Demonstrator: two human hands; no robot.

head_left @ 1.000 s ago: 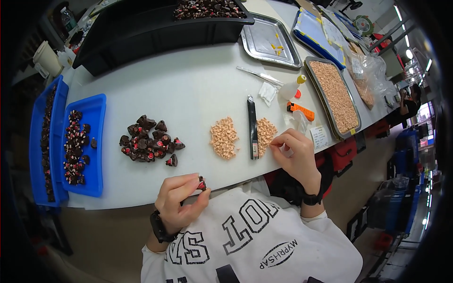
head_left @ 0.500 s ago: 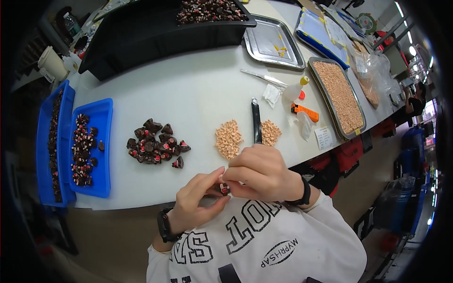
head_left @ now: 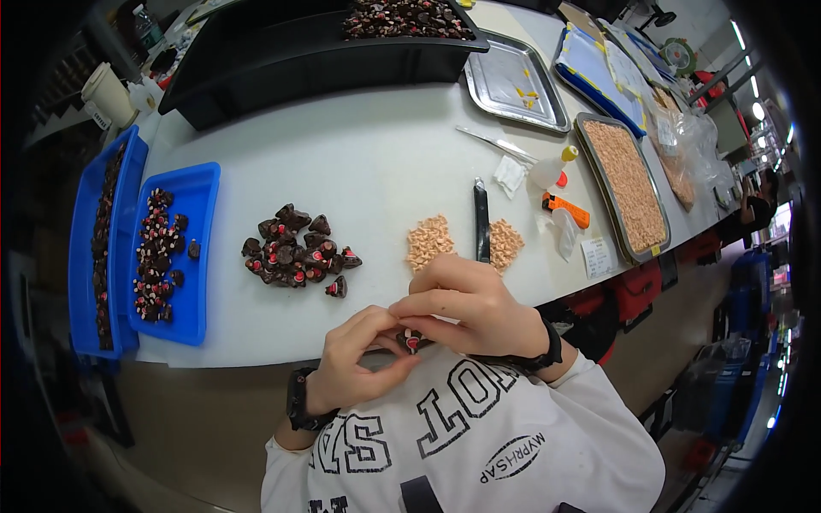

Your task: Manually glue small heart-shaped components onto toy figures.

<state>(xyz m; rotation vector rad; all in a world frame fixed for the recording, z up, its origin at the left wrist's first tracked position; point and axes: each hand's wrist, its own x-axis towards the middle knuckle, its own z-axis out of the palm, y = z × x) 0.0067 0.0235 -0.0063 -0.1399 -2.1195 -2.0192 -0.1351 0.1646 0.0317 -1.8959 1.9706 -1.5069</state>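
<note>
Close to my body, my left hand (head_left: 352, 357) grips a small dark brown figurine (head_left: 411, 340) with red and pale pink parts. My right hand (head_left: 473, 309) is closed in a pinch against its top; whatever sits between those fingertips is hidden. Just beyond the right hand lie two heaps of tiny beige-pink pieces, a left heap (head_left: 429, 243) and a right heap (head_left: 505, 244). A black strip-like tool (head_left: 481, 221) lies between them. To the left is a pile of similar dark figurines (head_left: 295, 248), one of them slightly apart.
At the left stand a blue tray (head_left: 211, 256) of figurines and a narrower blue bin (head_left: 79, 256). A large black tub (head_left: 282, 103) spans the back. Rightward are a metal tray (head_left: 560, 120), tweezers (head_left: 487, 139), a yellow-tipped bottle (head_left: 547, 173), an orange tool (head_left: 566, 209) and a tray of beige pieces (head_left: 629, 184).
The view has shifted, so the table's contents sit a little farther right. Both hands stay together at the figurine, and more of its red front shows now.
</note>
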